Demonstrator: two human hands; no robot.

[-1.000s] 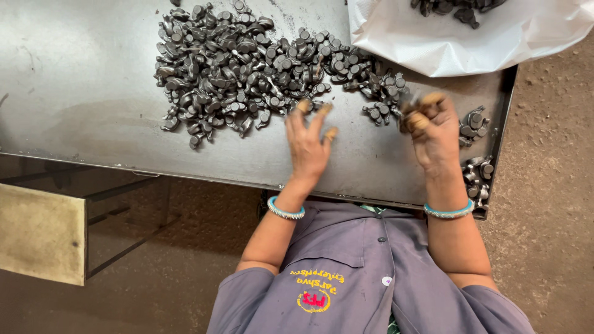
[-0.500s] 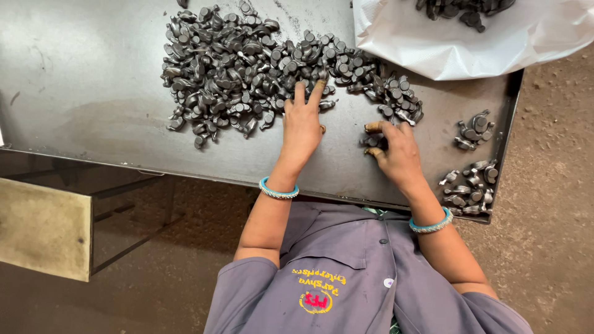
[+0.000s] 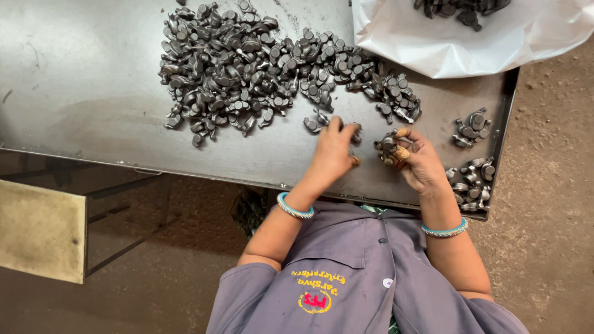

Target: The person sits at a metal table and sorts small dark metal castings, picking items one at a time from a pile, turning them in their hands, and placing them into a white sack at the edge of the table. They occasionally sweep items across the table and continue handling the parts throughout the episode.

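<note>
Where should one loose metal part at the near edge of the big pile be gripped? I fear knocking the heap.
Probably by its narrow stem, from the open tray side nearest the person: the stray metal part lies apart from the big pile, beside the left hand.

My left hand [image 3: 334,148] reaches forward, palm down, fingers curled at the tips. My right hand [image 3: 416,159] sits just beside it, turned inward, its fingers bent and closed in a loose grasp. Both forearms angle up from my body, converging, with elbows bent and wrists near each other.
</note>
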